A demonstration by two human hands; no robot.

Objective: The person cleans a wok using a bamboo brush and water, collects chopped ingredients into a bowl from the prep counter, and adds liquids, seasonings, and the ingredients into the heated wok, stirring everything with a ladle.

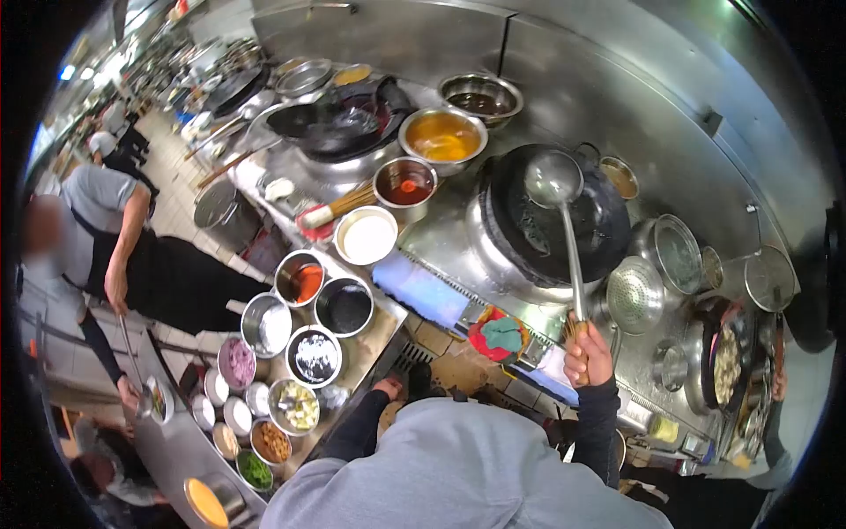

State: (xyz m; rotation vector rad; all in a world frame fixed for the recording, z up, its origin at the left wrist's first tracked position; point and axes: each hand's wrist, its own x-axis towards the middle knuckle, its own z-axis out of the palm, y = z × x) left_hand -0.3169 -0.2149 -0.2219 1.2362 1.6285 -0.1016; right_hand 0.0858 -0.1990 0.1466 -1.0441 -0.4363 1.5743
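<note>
My right hand [588,354] is closed round the wooden handle of a long steel ladle [554,176]. The ladle's bowl is over a large black wok [564,225] on the stove. My left hand [389,388] hangs low near the edge of the ingredient counter; its fingers are too small and dark to make out. Left of it stand steel pots with a black-looking content [344,307], chopped pale pieces [293,406] and a red-orange item [306,280]. A folded red and green cloth [500,335] lies on the stove's front edge.
Bowls of yellow liquid [442,137] and reddish liquid [405,182] stand behind the counter pots. A perforated skimmer [634,294] lies right of the wok. At the left, a co-worker [115,220] holds a ladle; another person's hand [779,385] is at the far right.
</note>
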